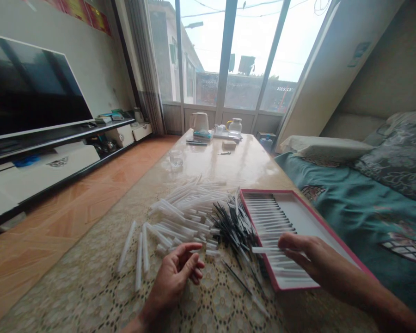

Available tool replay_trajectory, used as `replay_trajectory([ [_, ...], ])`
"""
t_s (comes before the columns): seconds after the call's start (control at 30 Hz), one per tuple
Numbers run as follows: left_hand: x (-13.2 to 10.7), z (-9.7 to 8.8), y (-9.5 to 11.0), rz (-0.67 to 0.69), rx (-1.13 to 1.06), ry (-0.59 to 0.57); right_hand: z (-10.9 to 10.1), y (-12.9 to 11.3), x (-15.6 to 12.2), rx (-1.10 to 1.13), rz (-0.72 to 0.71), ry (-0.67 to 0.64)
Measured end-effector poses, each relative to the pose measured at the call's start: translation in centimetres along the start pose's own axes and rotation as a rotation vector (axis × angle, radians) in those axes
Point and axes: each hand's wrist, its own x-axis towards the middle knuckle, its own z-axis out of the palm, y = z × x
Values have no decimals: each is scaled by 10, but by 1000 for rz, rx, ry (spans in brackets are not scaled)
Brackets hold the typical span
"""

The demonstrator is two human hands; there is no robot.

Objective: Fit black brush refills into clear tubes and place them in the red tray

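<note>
My left hand [176, 274] hovers over the lace tablecloth with its fingers loosely curled and nothing in them, just below a heap of white plastic tubes [180, 217]. My right hand [310, 259] pinches one white tube [263, 250] and holds it over the near part of a pink-rimmed white tray [333, 233]. In that tray a row of filled tubes [270, 217] lies side by side. A pile of thin black sticks [237, 229] rests between the white tubes and the tray.
The long glossy table [229, 162] carries a kettle [198, 121], a glass jar [235, 126] and small items at its far end. A TV and low stand [38, 138] are on the left. A bed with a teal cover [367, 208] is on the right.
</note>
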Motion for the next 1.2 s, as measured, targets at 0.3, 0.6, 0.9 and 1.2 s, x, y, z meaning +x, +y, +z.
replay_trajectory([
  [0.3, -2, 2, 2, -10, 19, 0, 12, 60, -39, -7, 135, 12],
  [0.6, 0, 3, 4, -24, 15, 7, 30, 59, -27, -42, 148, -48],
  [0.9, -5, 5, 2, 62, -25, 176, 38, 27, -1, 21, 25, -8],
  [1.2, 1, -9, 4, 125, -195, 479, 92, -51, 50, 55, -52, 152],
])
